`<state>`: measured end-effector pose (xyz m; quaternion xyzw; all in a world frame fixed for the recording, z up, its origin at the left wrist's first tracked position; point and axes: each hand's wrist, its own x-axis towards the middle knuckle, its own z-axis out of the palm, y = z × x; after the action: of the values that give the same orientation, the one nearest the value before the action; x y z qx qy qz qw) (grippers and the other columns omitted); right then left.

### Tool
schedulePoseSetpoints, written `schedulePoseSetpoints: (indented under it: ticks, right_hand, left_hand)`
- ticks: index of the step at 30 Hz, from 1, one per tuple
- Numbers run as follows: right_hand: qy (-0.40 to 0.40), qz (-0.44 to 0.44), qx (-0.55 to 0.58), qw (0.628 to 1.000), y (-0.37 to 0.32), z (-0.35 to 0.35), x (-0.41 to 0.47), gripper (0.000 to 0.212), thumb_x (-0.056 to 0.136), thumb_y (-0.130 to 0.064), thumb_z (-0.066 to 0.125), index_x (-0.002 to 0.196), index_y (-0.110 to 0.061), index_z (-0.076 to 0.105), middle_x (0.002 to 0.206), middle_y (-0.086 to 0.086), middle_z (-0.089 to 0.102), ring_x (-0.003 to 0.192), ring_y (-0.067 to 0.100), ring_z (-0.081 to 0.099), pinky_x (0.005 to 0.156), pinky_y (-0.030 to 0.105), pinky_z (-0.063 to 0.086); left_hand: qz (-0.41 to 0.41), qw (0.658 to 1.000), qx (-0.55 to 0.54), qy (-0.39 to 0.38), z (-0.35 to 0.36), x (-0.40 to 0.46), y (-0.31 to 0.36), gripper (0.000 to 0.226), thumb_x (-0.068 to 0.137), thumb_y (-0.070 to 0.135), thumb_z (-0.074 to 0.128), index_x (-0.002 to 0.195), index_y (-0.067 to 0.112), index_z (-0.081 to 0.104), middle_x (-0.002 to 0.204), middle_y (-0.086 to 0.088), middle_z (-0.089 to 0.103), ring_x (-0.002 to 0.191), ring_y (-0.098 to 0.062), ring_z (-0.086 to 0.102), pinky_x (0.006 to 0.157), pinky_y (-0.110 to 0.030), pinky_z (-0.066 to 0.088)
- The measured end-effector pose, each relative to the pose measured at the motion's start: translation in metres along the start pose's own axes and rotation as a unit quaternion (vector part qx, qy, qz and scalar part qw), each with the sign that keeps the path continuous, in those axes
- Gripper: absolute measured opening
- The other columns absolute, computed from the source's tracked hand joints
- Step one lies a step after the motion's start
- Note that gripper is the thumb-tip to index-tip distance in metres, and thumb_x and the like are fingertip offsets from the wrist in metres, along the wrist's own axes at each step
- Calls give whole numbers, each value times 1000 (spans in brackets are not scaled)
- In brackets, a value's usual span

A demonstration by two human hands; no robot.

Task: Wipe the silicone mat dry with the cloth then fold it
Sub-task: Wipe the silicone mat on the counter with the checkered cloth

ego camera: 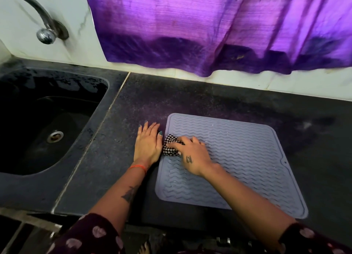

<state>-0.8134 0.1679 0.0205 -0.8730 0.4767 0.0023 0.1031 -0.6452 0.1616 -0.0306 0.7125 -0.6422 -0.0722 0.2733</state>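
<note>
- The grey-lilac square silicone mat with wavy ridges (238, 158) lies flat on the dark speckled stone worktop (209, 101), towards its near edge and right of the sink.
- A small black-and-white checked cloth (170, 146), bunched up, sits on the mat's left margin, about halfway along that edge.
- The right hand (192, 155) presses down on the cloth; its fingers (176, 144) are curled over the bunched fabric and hold it against the mat.
- The left hand (148, 144) lies palm down on the worktop just beside the mat's left edge, fingers straight and close together, holding nothing; its thumb is next to the cloth.
- A red thread band (138, 168) circles the left wrist; both forearms carry dark-patterned sleeves near the elbows.
- A black sunken sink with a metal drain (55, 136) fills the left side, with a curved metal tap (45, 32) above it on the white wall.
- A purple fabric curtain (219, 29) hangs along the wall behind the worktop.
</note>
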Motion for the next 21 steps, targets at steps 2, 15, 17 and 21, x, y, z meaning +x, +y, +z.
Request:
schedulePoseSetpoints:
  ticks: [2,15,17,21]
  right_hand:
    - [27,0,0,1000,-3,9,-16,70,85,-3,47,139,-44,30,148,-1,28,122,28,34,98,43,30]
    - [36,-21,37,998,-15,24,-37,71,85,0,44,138,-45,31,147,-3,29,124,26,31,96,42,29]
    - [25,-29,47,998,-11,21,-33,65,89,-5,46,137,-46,32,146,-5,30,122,24,32,95,42,31]
    - [-5,-33,76,997,-9,10,-34,58,92,-9,48,133,-48,39,143,-7,36,117,21,34,93,38,32]
  left_hand:
    - [-4,1000,-5,2,0,1,1,64,90,39,15,136,6,45,142,-12,45,141,-29,24,117,-34,2]
    - [-5,1000,10,-17,0,-1,-1,58,89,35,27,136,6,45,144,-12,43,141,-29,22,118,-36,2]
    - [-3,1000,13,-22,0,-2,0,59,88,36,27,136,6,44,145,-11,42,142,-29,22,118,-37,2]
    - [0,1000,17,-19,0,-5,0,59,88,37,27,136,7,44,144,-10,42,142,-28,21,119,-36,2]
